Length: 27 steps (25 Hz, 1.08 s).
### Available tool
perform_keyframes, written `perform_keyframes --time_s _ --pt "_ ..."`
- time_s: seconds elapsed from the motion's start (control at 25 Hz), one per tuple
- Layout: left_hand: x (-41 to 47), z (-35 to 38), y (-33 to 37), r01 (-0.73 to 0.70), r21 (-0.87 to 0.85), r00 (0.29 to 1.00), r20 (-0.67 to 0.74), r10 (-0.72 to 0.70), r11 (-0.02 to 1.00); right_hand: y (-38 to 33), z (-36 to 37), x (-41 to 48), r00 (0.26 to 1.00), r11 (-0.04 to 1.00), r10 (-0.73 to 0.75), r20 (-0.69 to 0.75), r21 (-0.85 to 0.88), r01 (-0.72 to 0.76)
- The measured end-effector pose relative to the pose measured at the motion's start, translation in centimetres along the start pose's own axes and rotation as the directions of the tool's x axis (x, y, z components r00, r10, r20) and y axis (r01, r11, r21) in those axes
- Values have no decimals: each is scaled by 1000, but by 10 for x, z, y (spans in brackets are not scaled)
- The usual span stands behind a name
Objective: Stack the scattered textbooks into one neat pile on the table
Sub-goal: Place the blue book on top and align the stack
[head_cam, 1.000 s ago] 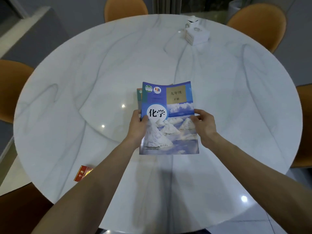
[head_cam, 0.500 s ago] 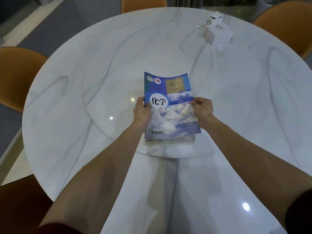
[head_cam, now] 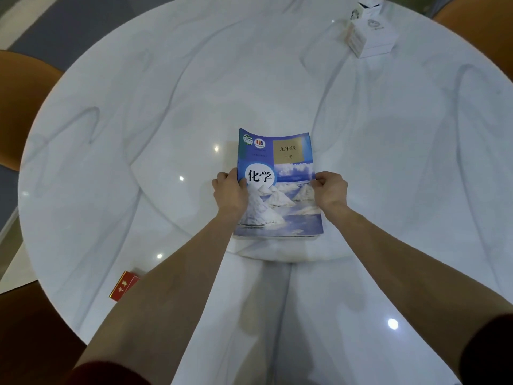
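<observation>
A blue chemistry textbook [head_cam: 280, 173] with white mountains on its cover lies on top of a pile of books [head_cam: 277, 237] in the middle of the round white marble table [head_cam: 138, 134]. The edges of the books below show along the near side of the pile. My left hand [head_cam: 230, 191] grips the left edge of the top book, thumb on the cover. On the opposite edge, my right hand [head_cam: 330, 188] pinches the book with curled fingers. The book's far end curves slightly upward.
A small red box [head_cam: 123, 286] lies near the table's front left edge, partly behind my left forearm. A white box [head_cam: 370, 41] stands at the far right of the table. Orange chairs [head_cam: 16, 107] ring the table.
The chemistry book has come down onto the pile and now lines up with it. Both hands stay on its side edges. The camera has tilted and moved closer.
</observation>
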<state>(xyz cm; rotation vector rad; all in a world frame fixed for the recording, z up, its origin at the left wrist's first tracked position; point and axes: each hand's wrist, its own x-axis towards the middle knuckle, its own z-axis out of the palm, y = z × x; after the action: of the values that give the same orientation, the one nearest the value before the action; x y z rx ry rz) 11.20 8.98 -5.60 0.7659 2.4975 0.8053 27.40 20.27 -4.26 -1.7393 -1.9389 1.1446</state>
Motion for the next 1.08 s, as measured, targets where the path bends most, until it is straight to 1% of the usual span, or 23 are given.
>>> perform_keyframes --time_s 0.08,0.2,0.36,0.44,0.56,0.68,0.76,0.8,0.92,1.08 --pt "2 2 -4 13 78 1000 13 -14 997 1 0 4 1000 998 -14 -11 -58 13" --pt "2 7 -7 48 133 995 77 -59 990 2 5 6 999 994 -19 -34 -110 15" --pt "6 10 -7 48 203 988 136 -77 978 3 9 5 998 990 24 -66 -139 -32" --pt "6 9 -6 47 205 987 140 -77 978 3 10 7 997 990 43 -65 -133 -51" --pt "5 9 -5 54 207 986 142 -84 977 0 7 9 998 985 62 -27 -159 -66" --pt "4 4 -6 48 147 985 156 -71 988 -6 1 9 999 963 44 18 -266 -37" --pt "3 -5 -11 31 92 986 162 -45 995 -11 -3 3 1000 930 -11 9 -368 14" --pt "1 -10 -13 12 90 988 150 -25 996 -13 -3 -1 998 901 -63 4 -429 59" --pt "-9 -28 -17 -77 183 991 126 54 980 -26 1 -15 970 810 -236 52 -540 226" --pt "-26 -47 -26 -173 357 982 139 130 918 -52 15 -39 891 674 -403 207 -591 443"
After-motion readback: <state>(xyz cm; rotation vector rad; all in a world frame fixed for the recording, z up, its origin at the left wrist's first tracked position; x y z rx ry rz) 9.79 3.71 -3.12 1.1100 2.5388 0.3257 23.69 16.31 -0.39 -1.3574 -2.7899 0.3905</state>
